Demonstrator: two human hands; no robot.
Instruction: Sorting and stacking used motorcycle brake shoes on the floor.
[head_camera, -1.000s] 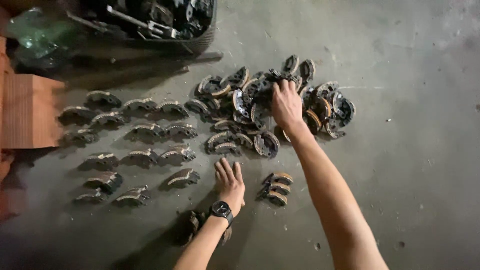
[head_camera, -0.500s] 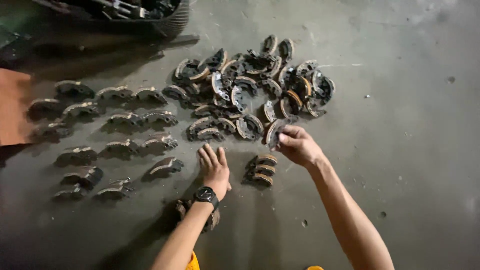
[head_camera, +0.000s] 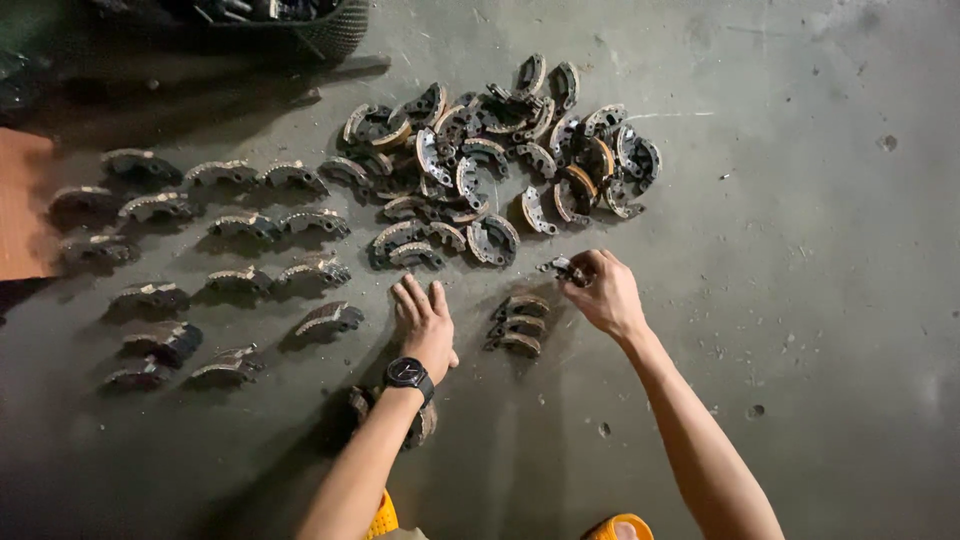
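The right hand pinches a small curved brake shoe (long axis roughly level, pointing left) just above the small stack; the left hand rests flat, fingers spread, left of it.

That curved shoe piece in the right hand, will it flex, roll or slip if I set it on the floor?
The curved piece pinched by the right hand looks like rigid metal, so probably stiff and heavy for its size. Matching ones in the small stack sit steadily on the floor, so rolling seems unlikely. Its dusty, rough surface likely grips well.
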